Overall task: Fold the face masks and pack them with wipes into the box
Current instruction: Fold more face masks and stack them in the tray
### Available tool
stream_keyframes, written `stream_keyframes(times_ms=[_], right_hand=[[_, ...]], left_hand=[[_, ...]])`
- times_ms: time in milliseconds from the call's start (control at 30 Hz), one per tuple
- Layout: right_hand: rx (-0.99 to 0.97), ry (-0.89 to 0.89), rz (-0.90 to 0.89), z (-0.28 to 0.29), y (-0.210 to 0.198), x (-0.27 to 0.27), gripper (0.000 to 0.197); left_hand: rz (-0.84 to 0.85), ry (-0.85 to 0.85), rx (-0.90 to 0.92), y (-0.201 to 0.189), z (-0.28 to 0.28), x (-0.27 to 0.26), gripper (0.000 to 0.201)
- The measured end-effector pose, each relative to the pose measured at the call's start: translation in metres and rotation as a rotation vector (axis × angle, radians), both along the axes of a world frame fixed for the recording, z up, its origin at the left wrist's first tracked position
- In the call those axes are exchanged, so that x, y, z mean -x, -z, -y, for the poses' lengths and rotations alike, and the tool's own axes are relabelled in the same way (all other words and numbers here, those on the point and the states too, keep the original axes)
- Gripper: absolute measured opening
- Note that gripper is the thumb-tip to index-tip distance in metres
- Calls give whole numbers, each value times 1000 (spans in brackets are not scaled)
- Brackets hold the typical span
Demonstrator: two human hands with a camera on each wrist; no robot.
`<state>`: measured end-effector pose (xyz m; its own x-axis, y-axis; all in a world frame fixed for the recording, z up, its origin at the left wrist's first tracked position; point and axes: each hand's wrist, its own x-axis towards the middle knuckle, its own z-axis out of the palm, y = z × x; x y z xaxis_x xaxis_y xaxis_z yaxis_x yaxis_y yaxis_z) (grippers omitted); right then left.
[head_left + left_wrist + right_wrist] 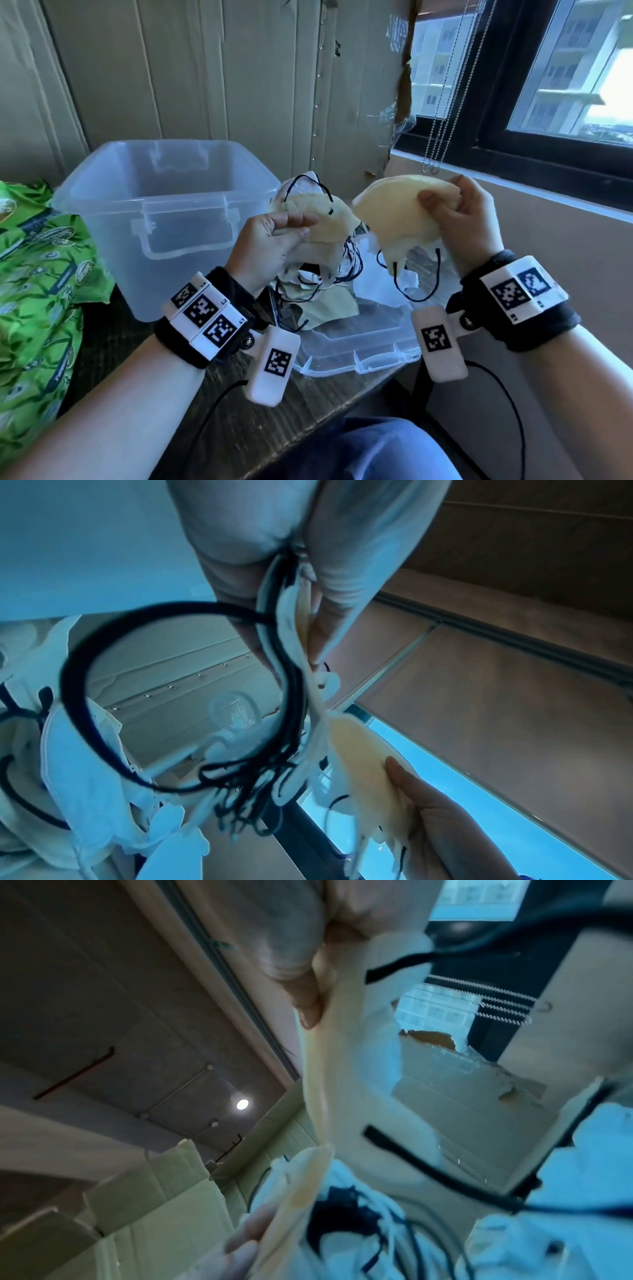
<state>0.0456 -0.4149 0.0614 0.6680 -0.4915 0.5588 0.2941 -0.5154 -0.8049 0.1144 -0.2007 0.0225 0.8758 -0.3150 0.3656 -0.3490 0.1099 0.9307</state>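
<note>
My left hand pinches a stack of folded pale-yellow face masks with dark ear loops, held above the table. To its right, my right hand grips a single folded yellow mask by its upper right corner, its loops hanging down. In the right wrist view the thumb presses this mask's edge. The clear plastic box stands open and looks empty behind the left hand. Green wipes packs lie at the far left.
More masks with tangled loops lie heaped on the clear box lid on the dark wooden table. Cardboard panels stand behind. A window with bead chains sits at the right.
</note>
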Motion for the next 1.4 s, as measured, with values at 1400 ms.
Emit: stream_keyframes(times_ms=[1400], right_hand=[[125,-332,69,-43,16,-21,20]], left_hand=[[18,64,168,1,-5,-4,24]])
